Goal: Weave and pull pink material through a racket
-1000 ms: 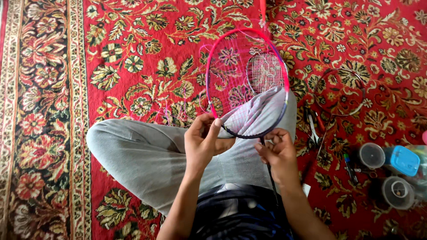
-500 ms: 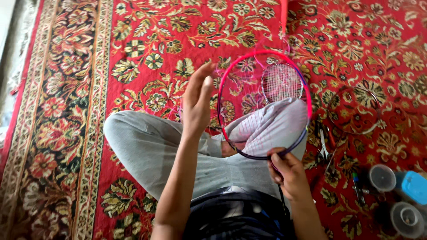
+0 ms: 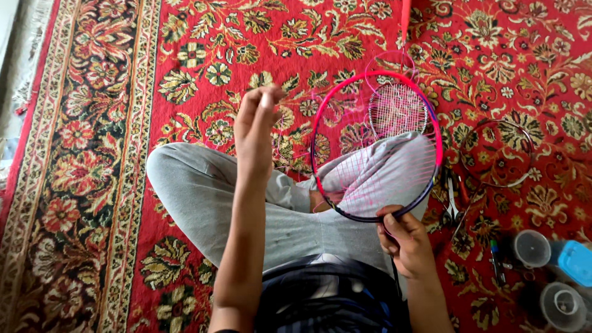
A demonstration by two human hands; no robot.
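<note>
**Pulling pink string through a racket head**

Under the right hand (image 3: 407, 243), closed around its near rim, a pink-framed racket head (image 3: 376, 145) rests tilted across the person's grey-trousered knee (image 3: 394, 166). Pink string (image 3: 382, 179) already crosses the lower part of the frame, while a smaller white-strung patch sits in the far part. Up and to the left of the frame, the left hand (image 3: 258, 126) is raised with fingertips pinched together; a thin strand seems to run from it toward the frame, though it is too fine to be sure of.

To do this pull well, I judge the right hand should keep the rim steady against the knee while the left draws straight and evenly away, so the strand stays taut and does not snag on the crossings.

Just right of the right hand, small pliers (image 3: 453, 203) lie on the floor, with a bare wire hoop (image 3: 496, 154) beyond them. Farther right stand two clear round tubs (image 3: 531, 248) and a blue lidded box (image 3: 576, 262). Everything sits on a red floral carpet (image 3: 92, 185) with a patterned border, its fringe meeting pale floor at the far left.
</note>
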